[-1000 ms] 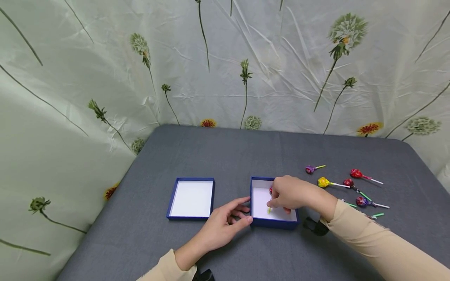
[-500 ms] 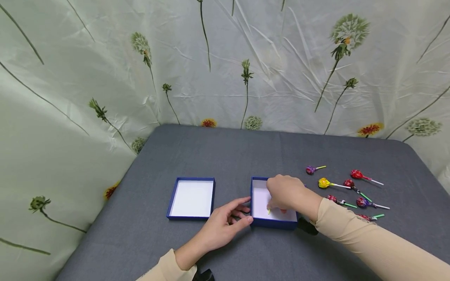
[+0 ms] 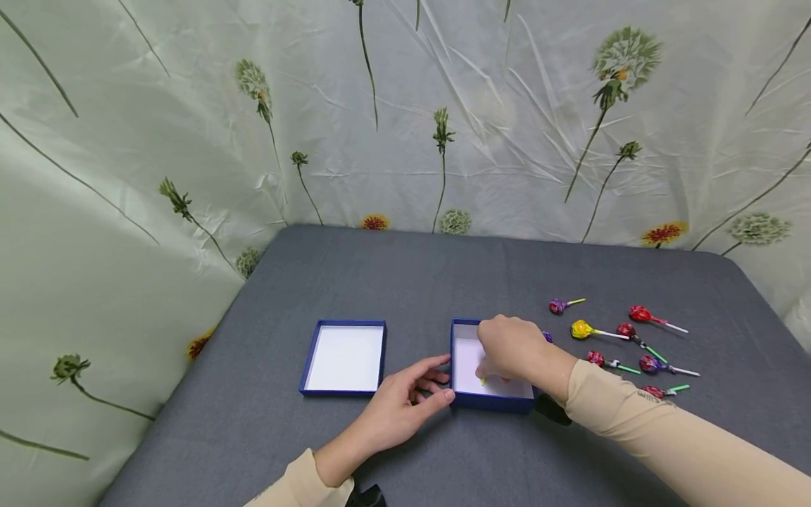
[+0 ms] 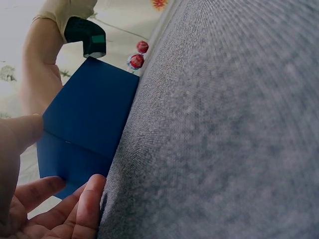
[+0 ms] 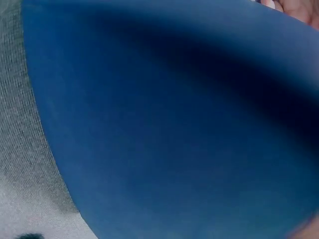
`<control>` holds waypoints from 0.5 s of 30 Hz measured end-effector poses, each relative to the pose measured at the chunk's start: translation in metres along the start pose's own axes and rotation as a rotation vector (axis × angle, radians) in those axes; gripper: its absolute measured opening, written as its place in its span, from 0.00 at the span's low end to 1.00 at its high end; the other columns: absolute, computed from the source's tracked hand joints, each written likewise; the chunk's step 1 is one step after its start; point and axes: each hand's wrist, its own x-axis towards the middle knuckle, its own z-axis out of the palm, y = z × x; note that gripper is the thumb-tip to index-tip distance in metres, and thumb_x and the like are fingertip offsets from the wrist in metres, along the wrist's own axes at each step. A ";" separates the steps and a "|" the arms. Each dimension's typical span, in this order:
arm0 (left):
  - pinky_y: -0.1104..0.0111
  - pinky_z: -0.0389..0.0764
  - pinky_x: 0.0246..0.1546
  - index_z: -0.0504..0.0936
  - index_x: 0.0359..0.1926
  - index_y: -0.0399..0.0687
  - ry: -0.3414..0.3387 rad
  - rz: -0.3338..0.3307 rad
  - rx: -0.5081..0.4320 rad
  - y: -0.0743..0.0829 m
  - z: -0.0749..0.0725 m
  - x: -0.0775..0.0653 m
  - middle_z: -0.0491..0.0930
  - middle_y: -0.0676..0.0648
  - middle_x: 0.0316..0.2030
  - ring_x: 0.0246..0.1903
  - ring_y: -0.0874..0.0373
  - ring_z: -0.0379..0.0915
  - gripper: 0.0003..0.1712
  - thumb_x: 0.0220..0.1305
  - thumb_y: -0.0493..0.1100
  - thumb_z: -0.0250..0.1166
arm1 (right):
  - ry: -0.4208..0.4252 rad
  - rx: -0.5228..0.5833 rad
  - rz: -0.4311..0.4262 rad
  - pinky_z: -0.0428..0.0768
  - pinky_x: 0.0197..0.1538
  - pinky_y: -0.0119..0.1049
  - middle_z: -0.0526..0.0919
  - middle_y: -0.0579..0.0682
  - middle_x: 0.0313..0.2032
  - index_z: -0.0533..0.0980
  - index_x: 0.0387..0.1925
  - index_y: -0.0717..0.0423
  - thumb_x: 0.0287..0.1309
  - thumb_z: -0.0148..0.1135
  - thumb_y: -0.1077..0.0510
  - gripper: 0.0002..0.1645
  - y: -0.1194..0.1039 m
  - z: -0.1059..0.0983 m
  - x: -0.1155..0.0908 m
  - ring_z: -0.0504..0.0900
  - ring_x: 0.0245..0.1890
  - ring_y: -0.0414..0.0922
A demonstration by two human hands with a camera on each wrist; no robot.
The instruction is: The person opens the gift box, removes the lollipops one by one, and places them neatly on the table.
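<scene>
A blue open-topped box [image 3: 494, 403] with a white inside stands mid-table. My right hand [image 3: 514, 346] reaches down into it and pinches a lollipop, of which only the yellow-green stick end [image 3: 483, 382] shows; its head is hidden by the hand. My left hand [image 3: 405, 400] rests at the box's left near corner, fingers extended. In the left wrist view, its thumb [image 4: 27, 130] touches one blue wall and its fingertips lie along the adjoining one. A blue wall of the box [image 5: 159, 129] fills most of the right wrist view.
A shallow blue lid [image 3: 344, 358], white inside, lies left of the box. Several wrapped lollipops lie on the grey cloth to the right, among them a yellow one [image 3: 581, 329], a red one [image 3: 640, 313] and a purple one [image 3: 557, 306]. A flowered curtain [image 3: 393, 169] hangs behind.
My right hand has shifted slightly left within the box, covering the red lollipop head seen earlier. Lollipops formerly behind the right sleeve now show. My left hand has stayed put.
</scene>
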 end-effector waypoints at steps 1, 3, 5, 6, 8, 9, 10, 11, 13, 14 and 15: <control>0.75 0.81 0.44 0.77 0.74 0.51 -0.001 0.000 -0.001 0.000 0.000 0.000 0.87 0.45 0.56 0.48 0.65 0.83 0.29 0.77 0.52 0.68 | -0.002 0.000 0.000 0.76 0.29 0.38 0.81 0.47 0.23 0.84 0.41 0.58 0.56 0.84 0.48 0.23 0.000 0.000 0.000 0.80 0.22 0.42; 0.75 0.81 0.44 0.77 0.74 0.51 -0.002 0.000 -0.001 0.000 0.000 0.000 0.87 0.45 0.56 0.48 0.65 0.83 0.29 0.77 0.52 0.68 | -0.005 0.001 -0.002 0.76 0.30 0.38 0.81 0.47 0.25 0.84 0.41 0.58 0.54 0.85 0.48 0.22 0.000 -0.001 0.000 0.80 0.23 0.42; 0.75 0.81 0.44 0.77 0.74 0.52 -0.005 -0.004 -0.003 0.000 0.000 0.000 0.87 0.45 0.57 0.48 0.65 0.83 0.29 0.77 0.52 0.67 | -0.009 0.002 -0.007 0.77 0.30 0.37 0.81 0.47 0.27 0.84 0.41 0.57 0.52 0.86 0.49 0.22 0.001 -0.001 0.000 0.80 0.25 0.42; 0.75 0.80 0.44 0.77 0.74 0.52 -0.007 -0.006 -0.005 0.000 0.000 0.000 0.87 0.45 0.57 0.48 0.65 0.83 0.29 0.77 0.52 0.67 | -0.009 0.002 -0.009 0.77 0.30 0.37 0.82 0.47 0.27 0.84 0.41 0.57 0.52 0.86 0.50 0.22 0.001 -0.001 0.000 0.80 0.25 0.43; 0.75 0.80 0.44 0.77 0.74 0.52 -0.009 -0.008 -0.006 0.000 -0.001 0.000 0.87 0.45 0.57 0.48 0.64 0.83 0.29 0.78 0.52 0.67 | -0.010 0.001 -0.015 0.77 0.29 0.37 0.82 0.47 0.26 0.85 0.39 0.57 0.52 0.86 0.51 0.20 0.001 -0.001 -0.001 0.80 0.25 0.43; 0.75 0.80 0.44 0.77 0.74 0.52 -0.010 -0.009 -0.007 0.000 -0.001 0.000 0.87 0.45 0.57 0.48 0.64 0.83 0.29 0.78 0.52 0.67 | -0.010 0.000 -0.019 0.77 0.29 0.36 0.81 0.46 0.26 0.85 0.38 0.56 0.52 0.86 0.52 0.19 0.002 0.000 -0.001 0.80 0.25 0.43; 0.75 0.80 0.44 0.77 0.74 0.52 -0.011 -0.010 -0.007 0.000 0.000 0.000 0.87 0.45 0.57 0.48 0.65 0.83 0.29 0.78 0.52 0.67 | -0.009 0.002 -0.023 0.77 0.29 0.36 0.81 0.46 0.25 0.84 0.35 0.55 0.52 0.86 0.53 0.17 0.002 0.000 -0.001 0.80 0.25 0.43; 0.75 0.80 0.44 0.77 0.74 0.52 -0.011 -0.010 -0.008 0.000 0.000 0.000 0.87 0.45 0.57 0.48 0.65 0.83 0.29 0.78 0.52 0.67 | -0.007 -0.001 -0.029 0.77 0.29 0.36 0.81 0.46 0.25 0.84 0.33 0.54 0.52 0.86 0.53 0.16 0.003 0.001 -0.002 0.79 0.24 0.43; 0.75 0.80 0.44 0.77 0.74 0.51 -0.010 -0.006 -0.010 0.000 0.000 0.000 0.87 0.45 0.57 0.48 0.65 0.83 0.29 0.77 0.52 0.67 | 0.000 -0.009 -0.042 0.75 0.28 0.37 0.80 0.45 0.24 0.81 0.27 0.51 0.52 0.86 0.54 0.16 0.003 0.002 -0.002 0.79 0.24 0.43; 0.75 0.80 0.44 0.77 0.74 0.51 -0.008 -0.004 -0.011 0.000 0.000 0.000 0.87 0.45 0.57 0.48 0.65 0.83 0.29 0.77 0.51 0.68 | 0.002 -0.016 -0.045 0.75 0.29 0.37 0.80 0.45 0.24 0.80 0.25 0.50 0.52 0.86 0.54 0.17 0.004 0.002 -0.002 0.78 0.25 0.43; 0.75 0.80 0.44 0.77 0.74 0.51 -0.008 -0.002 -0.012 -0.001 0.000 0.000 0.87 0.45 0.56 0.48 0.65 0.83 0.29 0.77 0.51 0.68 | 0.001 -0.022 -0.047 0.74 0.29 0.38 0.80 0.45 0.24 0.80 0.24 0.50 0.52 0.86 0.54 0.18 0.004 0.003 -0.002 0.78 0.25 0.43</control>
